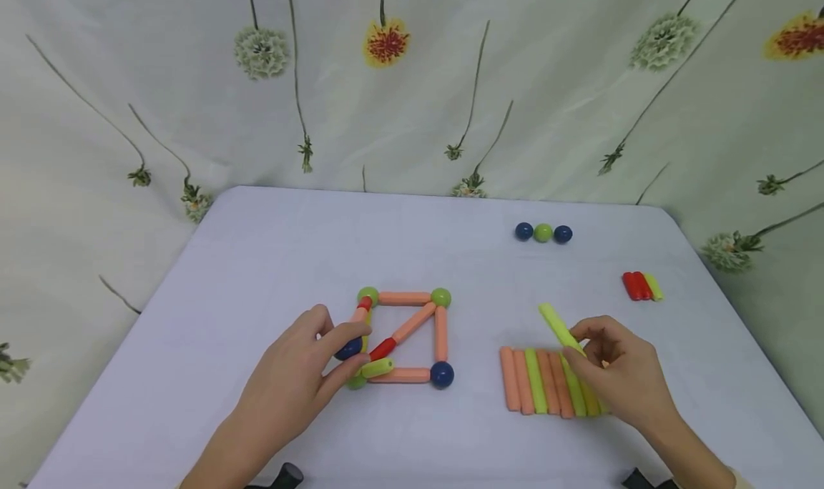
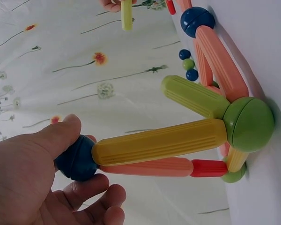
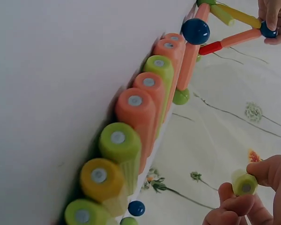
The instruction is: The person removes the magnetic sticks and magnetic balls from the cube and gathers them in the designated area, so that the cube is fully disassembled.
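My left hand [image 1: 292, 378] pinches a dark blue ball [image 2: 77, 158] between thumb and fingers, raised above the tabletop. From that ball a yellow stick [image 2: 159, 141] runs down to a green ball [image 2: 249, 124], and a pink stick [image 2: 150, 167] with a red end piece slopes to another corner. A short green stick [image 2: 194, 95] juts up from the same green ball. These belong to a square frame of pink sticks [image 1: 405, 299], crossed by a pink-and-red diagonal. Over on the right, my right hand [image 1: 624, 371] holds a yellow-green stick [image 1: 558, 326] by one end, tilted above a row of sticks.
Below the right hand lies the row of pink, green and yellow sticks [image 1: 520, 382]. Two blue balls and a green ball [image 1: 543, 233] sit at the back. Short red pieces [image 1: 634, 287] and a yellow-green one lie far right. A flowered cloth [image 1: 412, 103] hangs behind the table.
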Action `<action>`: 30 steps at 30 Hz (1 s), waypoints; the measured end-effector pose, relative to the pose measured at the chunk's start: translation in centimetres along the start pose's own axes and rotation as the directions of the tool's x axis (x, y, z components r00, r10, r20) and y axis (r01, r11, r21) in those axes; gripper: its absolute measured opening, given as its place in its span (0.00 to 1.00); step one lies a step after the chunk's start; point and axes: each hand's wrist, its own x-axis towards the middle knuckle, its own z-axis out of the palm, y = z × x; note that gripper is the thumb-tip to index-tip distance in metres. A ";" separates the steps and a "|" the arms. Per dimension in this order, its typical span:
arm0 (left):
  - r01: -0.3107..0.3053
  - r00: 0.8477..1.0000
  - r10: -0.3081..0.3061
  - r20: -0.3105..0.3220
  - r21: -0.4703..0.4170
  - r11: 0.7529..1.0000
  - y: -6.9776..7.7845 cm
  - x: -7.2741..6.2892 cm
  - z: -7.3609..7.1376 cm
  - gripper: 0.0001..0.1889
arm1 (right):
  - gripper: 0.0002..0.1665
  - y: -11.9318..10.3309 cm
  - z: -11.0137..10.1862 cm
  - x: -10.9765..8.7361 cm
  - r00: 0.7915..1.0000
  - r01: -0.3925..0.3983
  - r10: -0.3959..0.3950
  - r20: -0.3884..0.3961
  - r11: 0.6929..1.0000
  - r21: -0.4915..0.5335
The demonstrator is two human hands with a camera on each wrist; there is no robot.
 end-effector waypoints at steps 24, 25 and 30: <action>0.012 1.000 -0.012 0.003 0.007 1.000 0.0 -0.2 -0.1 0.20 | 0.32 7.5 -5.3 -1.7 0.804 -0.339 0.462 0.375 0.873 -0.350; 0.011 1.000 -0.011 0.004 0.006 1.000 0.0 -0.2 -0.1 0.20 | 0.31 7.6 -5.3 -1.7 0.802 -0.329 0.456 0.386 0.876 -0.351; 0.001 1.000 -0.001 0.010 0.002 1.000 0.2 0.1 0.0 0.20 | 0.31 7.6 -5.3 -1.8 0.797 -0.317 0.455 0.398 0.875 -0.366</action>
